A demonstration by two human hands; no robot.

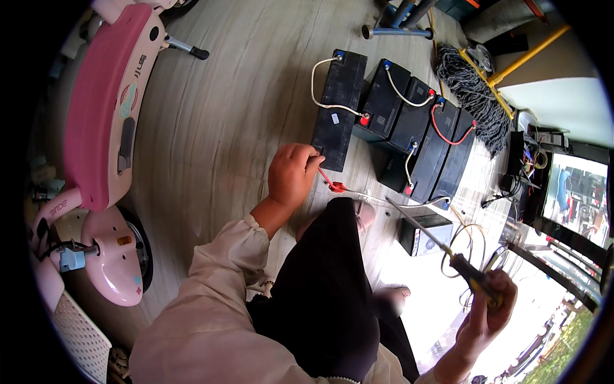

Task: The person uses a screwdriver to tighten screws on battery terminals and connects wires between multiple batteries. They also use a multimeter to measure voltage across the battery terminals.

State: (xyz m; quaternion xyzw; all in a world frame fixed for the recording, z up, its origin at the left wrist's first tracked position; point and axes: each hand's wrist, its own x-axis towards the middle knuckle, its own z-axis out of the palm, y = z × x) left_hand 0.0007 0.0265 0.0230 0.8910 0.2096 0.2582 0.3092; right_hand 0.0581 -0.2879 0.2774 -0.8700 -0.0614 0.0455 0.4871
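Note:
My left hand (pixel 293 176) pinches the end of a red wire (pixel 325 175) at the lower terminal of a long black battery (pixel 339 86). The wire runs to a red connector (pixel 337 187), which joins a white wire (pixel 417 205). My right hand (pixel 487 307) grips a screwdriver (pixel 473 275) with a black and yellow handle, its long shaft pointing up-left over the white wire. To the right of the lone battery, several black batteries (pixel 432 159) form a row, linked by short white and red leads. A separate dark box (pixel 424 233) sits below them.
A pink scooter (pixel 93 105) lines the left side. A grey mop (pixel 470 96) with yellow handle lies beyond the batteries, near blue metal legs (pixel 395 32). Electronics and cables (pixel 521 179) and a glass-fronted unit (pixel 572 198) are at right. Tiled floor (pixel 224 96) surrounds the batteries.

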